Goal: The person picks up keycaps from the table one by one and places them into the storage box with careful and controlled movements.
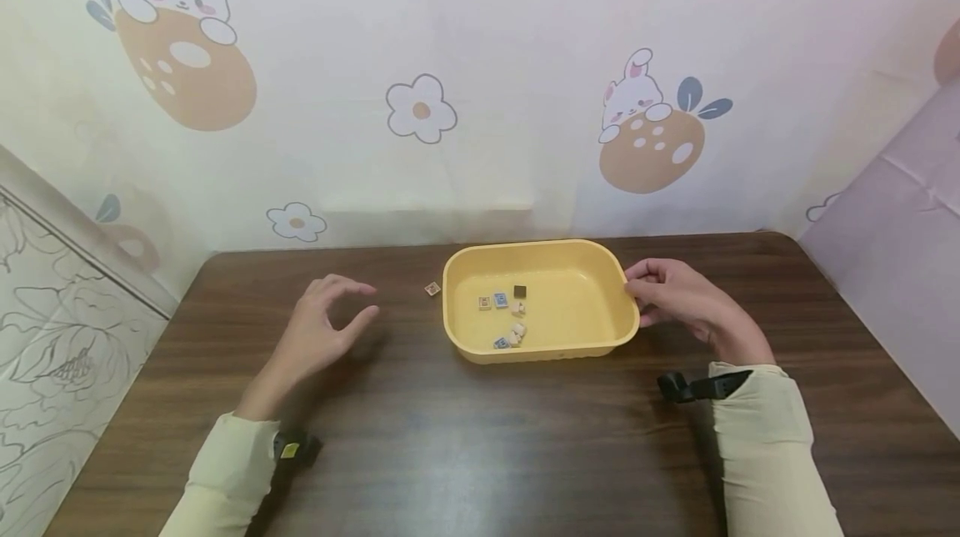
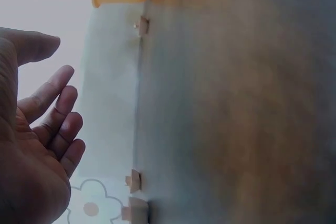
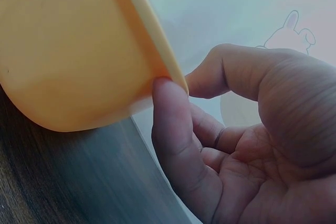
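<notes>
A yellow plastic tray (image 1: 540,353) with raised sides stands on the table, as the head view shows. Several small square pieces, among them a blue one (image 1: 501,300) and a black one (image 1: 520,291), lie in its left half. My right hand (image 1: 682,299) pinches the tray's right rim between thumb and fingers; the pinch (image 3: 170,108) is close up in the right wrist view. Left of the tray, my left hand (image 1: 326,320) hovers with thumb and fingers apart, holding nothing. Between it and the tray lies a small printed piece (image 1: 432,288).
Two more small pieces, one nearer (image 2: 138,211) and one farther (image 2: 134,181), sit on the tabletop in the left wrist view. The dark wooden table (image 1: 465,445) backs onto a wall covering (image 1: 480,170) with rabbits and flowers.
</notes>
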{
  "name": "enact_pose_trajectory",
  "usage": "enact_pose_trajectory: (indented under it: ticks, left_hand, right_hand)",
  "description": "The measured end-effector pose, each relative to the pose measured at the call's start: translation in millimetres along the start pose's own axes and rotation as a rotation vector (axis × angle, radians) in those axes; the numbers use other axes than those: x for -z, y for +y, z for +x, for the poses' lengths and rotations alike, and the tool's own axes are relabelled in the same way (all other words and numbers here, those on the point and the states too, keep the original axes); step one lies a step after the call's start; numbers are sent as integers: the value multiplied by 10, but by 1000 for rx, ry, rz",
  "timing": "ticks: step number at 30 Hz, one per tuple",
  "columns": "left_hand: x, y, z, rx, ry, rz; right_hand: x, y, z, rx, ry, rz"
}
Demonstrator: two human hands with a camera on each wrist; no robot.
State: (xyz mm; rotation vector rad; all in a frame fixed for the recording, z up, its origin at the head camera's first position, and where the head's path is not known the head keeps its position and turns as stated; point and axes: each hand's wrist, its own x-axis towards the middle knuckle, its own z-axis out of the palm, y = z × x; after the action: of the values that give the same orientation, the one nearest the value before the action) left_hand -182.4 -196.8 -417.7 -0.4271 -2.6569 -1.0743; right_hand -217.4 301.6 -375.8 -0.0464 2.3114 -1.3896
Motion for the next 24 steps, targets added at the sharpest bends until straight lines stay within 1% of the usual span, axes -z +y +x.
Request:
enact_pose_trajectory:
  ticks: [4,8,15,18,21,24]
  left_hand:
    - [44,-51,-72,23,-3,13]
    - [95,-105,-145,36,12,31]
    - [149,-268,-314,3,79,79]
    - [185,-315,-365,-3,95,99]
    - [225,-353,-406,9,100,110]
    - [252,-398,-457,40,94,112]
  right_hand:
    - [-15,-6,1,-4,-2,-3]
    - [-21,-11,1,-11,-4,-2]
    - [-11,-25,3,3,-6,-10]
    - [-2,-23,1,7,-5,-17]
    - [3,-14,1,5,-2,-28]
    - [0,-8,0,5,-2,-30]
